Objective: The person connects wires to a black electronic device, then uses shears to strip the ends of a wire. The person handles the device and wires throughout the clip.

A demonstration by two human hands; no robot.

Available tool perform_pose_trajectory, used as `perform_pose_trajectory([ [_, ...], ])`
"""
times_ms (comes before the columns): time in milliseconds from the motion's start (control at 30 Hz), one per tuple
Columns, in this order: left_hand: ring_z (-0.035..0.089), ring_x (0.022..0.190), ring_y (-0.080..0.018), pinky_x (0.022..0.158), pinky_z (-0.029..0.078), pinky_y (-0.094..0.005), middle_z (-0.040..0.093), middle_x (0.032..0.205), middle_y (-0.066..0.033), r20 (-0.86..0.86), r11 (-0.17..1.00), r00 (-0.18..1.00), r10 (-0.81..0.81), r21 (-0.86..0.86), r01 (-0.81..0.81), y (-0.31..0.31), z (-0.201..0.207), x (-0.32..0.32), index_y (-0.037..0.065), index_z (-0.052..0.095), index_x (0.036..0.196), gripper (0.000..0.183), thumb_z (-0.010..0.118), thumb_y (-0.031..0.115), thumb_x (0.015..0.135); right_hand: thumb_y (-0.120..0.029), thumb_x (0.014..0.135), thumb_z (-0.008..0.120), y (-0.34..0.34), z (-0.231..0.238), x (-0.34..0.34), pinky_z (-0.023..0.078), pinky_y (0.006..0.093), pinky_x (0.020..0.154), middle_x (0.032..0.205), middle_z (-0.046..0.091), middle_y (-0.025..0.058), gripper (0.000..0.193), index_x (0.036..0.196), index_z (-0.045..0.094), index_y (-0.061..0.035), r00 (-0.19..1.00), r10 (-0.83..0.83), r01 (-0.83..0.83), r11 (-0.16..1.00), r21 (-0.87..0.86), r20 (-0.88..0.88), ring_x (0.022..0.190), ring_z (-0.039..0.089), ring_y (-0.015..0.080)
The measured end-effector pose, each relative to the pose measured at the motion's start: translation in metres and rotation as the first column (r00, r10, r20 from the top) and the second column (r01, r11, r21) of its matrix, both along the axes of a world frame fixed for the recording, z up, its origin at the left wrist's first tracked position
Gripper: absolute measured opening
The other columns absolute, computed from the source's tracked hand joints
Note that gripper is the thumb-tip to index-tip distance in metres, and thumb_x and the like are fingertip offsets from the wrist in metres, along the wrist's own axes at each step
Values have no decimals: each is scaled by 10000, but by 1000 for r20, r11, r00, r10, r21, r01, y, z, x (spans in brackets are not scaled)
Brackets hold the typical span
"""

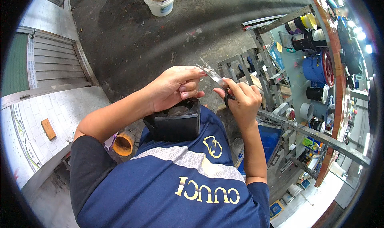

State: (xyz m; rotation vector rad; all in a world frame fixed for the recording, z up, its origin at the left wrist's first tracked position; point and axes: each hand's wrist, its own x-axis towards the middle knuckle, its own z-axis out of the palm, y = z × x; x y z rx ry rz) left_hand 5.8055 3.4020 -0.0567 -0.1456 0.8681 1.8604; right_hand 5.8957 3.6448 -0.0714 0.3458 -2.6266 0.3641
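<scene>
At frame centre, the right hand (240,100) grips half-hidden steel scissors (216,78), the left hand (174,88) pinches something unseen above a black square fan (176,124).

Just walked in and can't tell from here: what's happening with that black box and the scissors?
A person in a dark blue shirt has a black fan resting against their lap. The right hand holds scissors, blades pointing toward the left hand. The left hand pinches something thin at the blade tips; it is too small to make out. A white bucket stands on the floor beyond.
</scene>
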Motion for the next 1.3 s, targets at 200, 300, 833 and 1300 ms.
perform_pose_trajectory([
  [200,421,510,-64,971,532,-406,371,588,89,6,1000,1000,8,-29,-8,2,3,0,97,607,1041,130,598,218,1087,-419,762,889,3,0,0,391,322,592,701,644,-49,397,1055,801,-167,1000,4,-4,1000,26,-8,578,559,141],
  [300,420,509,-63,972,532,-402,372,588,87,-5,1000,1000,-1,-31,1,2,3,-1,103,596,1015,131,599,215,1084,-422,762,890,3,-1,0,393,321,592,698,640,-50,401,1057,801,-167,1000,10,-10,1000,18,0,578,559,140],
  [833,448,479,-78,922,518,-352,421,537,63,3,999,1000,-10,-51,10,2,3,-4,69,661,1056,148,630,213,1063,-404,773,887,2,-7,1,419,335,591,676,620,-40,383,1019,759,-139,999,37,-36,999,-26,23,579,571,165],
  [1300,465,477,-92,901,519,-331,456,523,42,27,996,999,-23,-84,25,4,7,-6,47,672,1076,147,658,190,1042,-373,784,894,0,-12,3,432,352,577,687,615,-12,361,988,722,-131,996,70,-63,990,-128,54,584,575,193],
])
